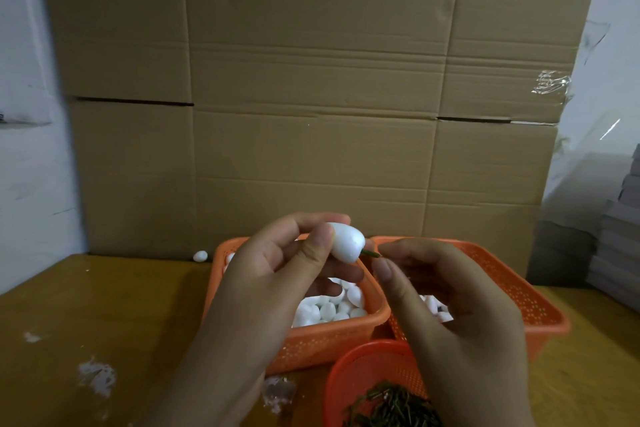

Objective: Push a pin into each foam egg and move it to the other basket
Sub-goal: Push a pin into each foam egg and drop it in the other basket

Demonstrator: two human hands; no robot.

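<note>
The left hand [277, 263] pinches a white foam egg [346, 241] between thumb and fingertips, held up above the two large baskets, while the right hand [446, 291] grips the outer end of a dark green pin [370, 254] between thumb and forefinger, its other fingers loosely curled. The pin's tip is already in the blunt end of the egg, with part of the shaft showing, so I judge this egg as mid-insertion, not yet seated. Below the hands, the left orange basket [311, 343] is heaped with plain foam eggs, which suggests a great many are left to do. The right orange basket [540, 308], touching the first, holds some eggs too, though the right hand hides most of its inside, so the count of finished ones cannot be told. A smaller red basket [360, 367] in front carries a pile of the green pins, a good supply. One stray egg [200, 255] lies on the wooden table [104, 315] by the cardboard wall [311, 97], apart from both baskets
</note>
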